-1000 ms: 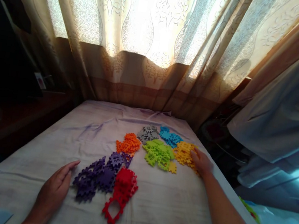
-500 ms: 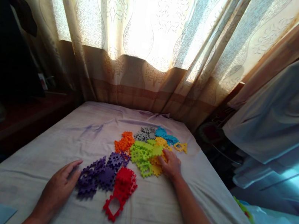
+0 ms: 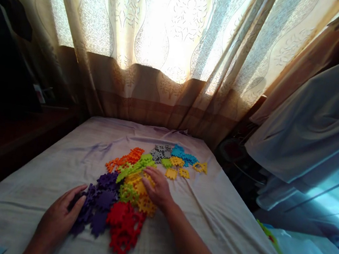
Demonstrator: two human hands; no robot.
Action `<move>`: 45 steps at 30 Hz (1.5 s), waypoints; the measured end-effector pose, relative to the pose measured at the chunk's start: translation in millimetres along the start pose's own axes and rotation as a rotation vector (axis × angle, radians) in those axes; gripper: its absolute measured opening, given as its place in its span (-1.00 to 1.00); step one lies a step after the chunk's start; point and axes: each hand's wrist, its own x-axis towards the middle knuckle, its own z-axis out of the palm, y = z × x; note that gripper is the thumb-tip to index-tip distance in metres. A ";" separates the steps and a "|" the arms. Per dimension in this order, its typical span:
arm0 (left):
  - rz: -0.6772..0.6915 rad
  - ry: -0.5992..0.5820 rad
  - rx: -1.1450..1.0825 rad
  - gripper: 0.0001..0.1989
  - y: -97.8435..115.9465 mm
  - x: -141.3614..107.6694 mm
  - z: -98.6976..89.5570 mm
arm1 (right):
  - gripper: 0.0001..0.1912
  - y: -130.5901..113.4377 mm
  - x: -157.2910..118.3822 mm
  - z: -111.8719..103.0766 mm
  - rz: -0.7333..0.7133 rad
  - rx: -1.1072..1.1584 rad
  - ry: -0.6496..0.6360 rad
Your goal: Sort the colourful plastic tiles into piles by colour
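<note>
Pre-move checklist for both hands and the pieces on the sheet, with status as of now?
1. Left hand at the purple pieces: ok, fingers at their near-left edge.
2. Right hand at the yellow pieces: ok, fingers over them.
3. Grip on any piece: cannot tell, fingers hide the contact.
4. Yellow pieces all together: not ok, several stray yellow pieces lie apart, beyond the right hand.
5. Yellow separate from green pieces: not ok, they overlap in one heap.
6. Blue pieces away from both hands: ok, at the far end of the sheet.
</note>
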 end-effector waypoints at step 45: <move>0.031 -0.010 -0.027 -0.51 0.7 -4.5 -0.8 | -0.49 108.3 99.1 -66.9 0.336 -0.101 -0.108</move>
